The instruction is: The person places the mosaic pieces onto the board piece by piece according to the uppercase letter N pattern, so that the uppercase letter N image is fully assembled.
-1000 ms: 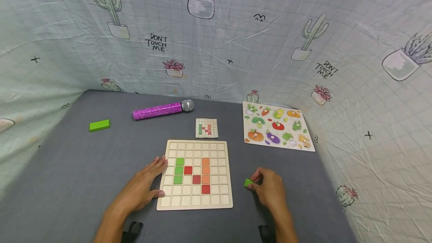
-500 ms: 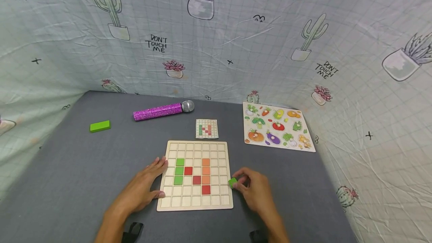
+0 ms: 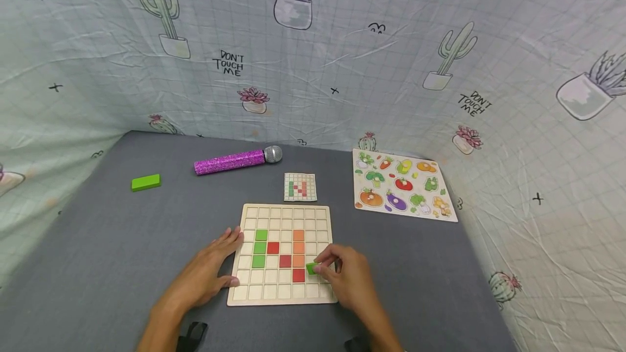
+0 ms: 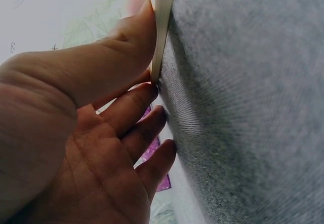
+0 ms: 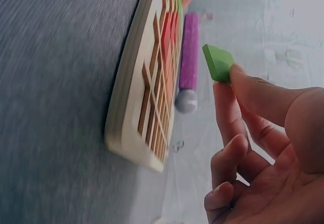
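Note:
A wooden grid board (image 3: 254, 291) lies flat in the middle of the table, with green, red and orange square tiles set in some of its cells. My left hand (image 3: 205, 271) rests along the board's left edge, its fingers extended and the thumb on the rim. In the right wrist view a green square tile (image 5: 218, 63) is pinched between thumb and fingers of my right hand (image 5: 263, 143). The head view has that hand over the board's right part, just right of the red tile (image 3: 298, 275). The tile is held above the board, apart from it.
Behind the board lies a small pattern card (image 3: 300, 187). A purple glittery microphone (image 3: 230, 162) is further back. To the left sits a green rectangular block (image 3: 145, 182). At back right is a vegetable picture board (image 3: 362, 178). A patterned cloth (image 3: 313, 69) hangs behind the table.
My right hand has moved left with the green tile, from the table right of the board to over its right columns. The left hand stays at the board's left edge.

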A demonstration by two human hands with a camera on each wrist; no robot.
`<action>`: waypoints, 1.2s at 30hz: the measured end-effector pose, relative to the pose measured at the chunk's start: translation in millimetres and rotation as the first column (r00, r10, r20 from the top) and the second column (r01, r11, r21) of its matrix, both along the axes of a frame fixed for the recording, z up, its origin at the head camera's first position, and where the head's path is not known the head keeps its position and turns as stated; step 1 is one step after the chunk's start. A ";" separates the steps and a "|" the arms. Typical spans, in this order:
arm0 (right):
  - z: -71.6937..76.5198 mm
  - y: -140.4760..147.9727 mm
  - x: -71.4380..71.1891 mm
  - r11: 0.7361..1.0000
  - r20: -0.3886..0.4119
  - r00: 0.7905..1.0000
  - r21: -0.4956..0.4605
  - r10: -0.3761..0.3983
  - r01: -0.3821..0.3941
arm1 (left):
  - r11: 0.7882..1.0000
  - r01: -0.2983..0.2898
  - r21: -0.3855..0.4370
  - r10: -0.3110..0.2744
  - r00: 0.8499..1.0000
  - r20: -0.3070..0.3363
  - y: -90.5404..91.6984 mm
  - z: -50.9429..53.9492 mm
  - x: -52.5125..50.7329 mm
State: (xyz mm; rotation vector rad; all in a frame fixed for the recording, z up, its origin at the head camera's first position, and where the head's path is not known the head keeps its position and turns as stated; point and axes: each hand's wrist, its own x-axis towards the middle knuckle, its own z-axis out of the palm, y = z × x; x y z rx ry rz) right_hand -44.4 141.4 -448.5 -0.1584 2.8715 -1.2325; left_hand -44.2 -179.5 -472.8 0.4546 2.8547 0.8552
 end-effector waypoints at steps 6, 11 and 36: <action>-2.0 -22.4 -2.5 0.997 0.013 0.997 -0.031 0.075 -0.075 | 1.000 -0.001 0.004 0.001 1.000 0.001 -0.7 0.6 -1.2; -5.0 -45.9 -6.3 0.990 0.005 0.990 -0.020 0.143 -0.143 | 1.000 0.006 0.009 -0.006 1.000 -0.010 -1.9 1.1 -1.3; -13.8 -108.3 -13.8 0.951 -0.048 0.978 0.248 0.202 -0.184 | 0.999 0.029 0.018 -0.028 0.999 -0.025 -0.9 3.6 -2.3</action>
